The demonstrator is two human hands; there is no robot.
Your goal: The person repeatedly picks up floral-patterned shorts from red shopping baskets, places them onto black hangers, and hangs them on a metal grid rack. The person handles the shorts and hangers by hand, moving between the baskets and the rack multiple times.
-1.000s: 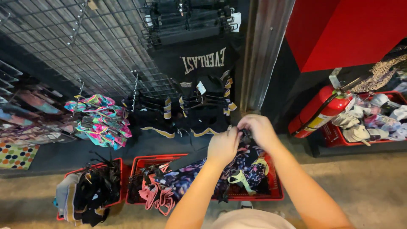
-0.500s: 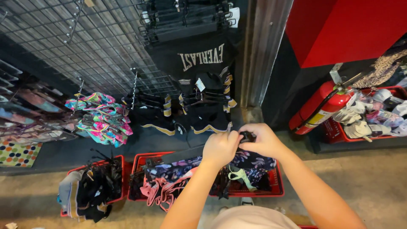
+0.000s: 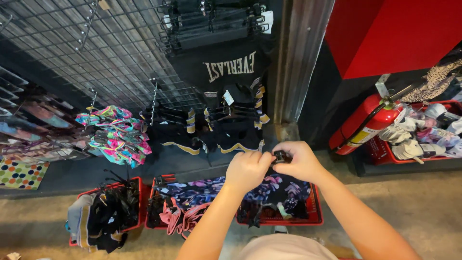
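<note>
My left hand and my right hand meet in front of me, both pinching a small black clip hanger. A dark floral garment hangs down from it, over a red basket of patterned clothes on the floor. Most of the clip is hidden by my fingers.
A wire grid wall carries black garments with gold trim, bright patterned pieces and black hangers. Another red basket holds dark clothes. A red fire extinguisher leans at the right beside a basket of pale clothing.
Both hands have dropped slightly and drawn closer together on the clip. The floral garment shifted in the basket below them.
</note>
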